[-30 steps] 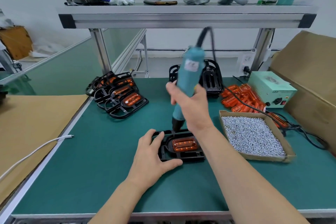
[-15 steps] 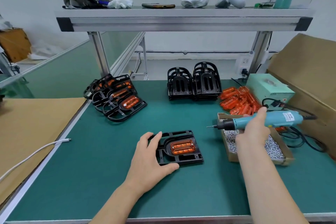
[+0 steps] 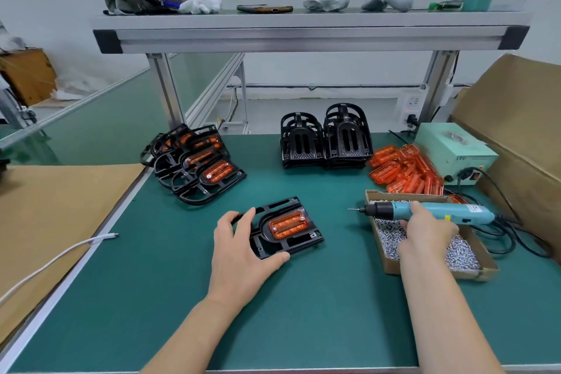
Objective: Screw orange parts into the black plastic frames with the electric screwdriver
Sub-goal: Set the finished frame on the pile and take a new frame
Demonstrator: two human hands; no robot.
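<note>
On the matte green tabletop, the left hand grips a ribbed black frame; the right hand clasps the teal screwdriver.

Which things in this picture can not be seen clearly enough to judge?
- Head view: the right hand covers the electric screwdriver grip; trigger hidden.
- The left hand covers the black frame left edge.
- Screws in the cardboard box: too small to count.
- Whether the bit carries a screw: too small.
</note>
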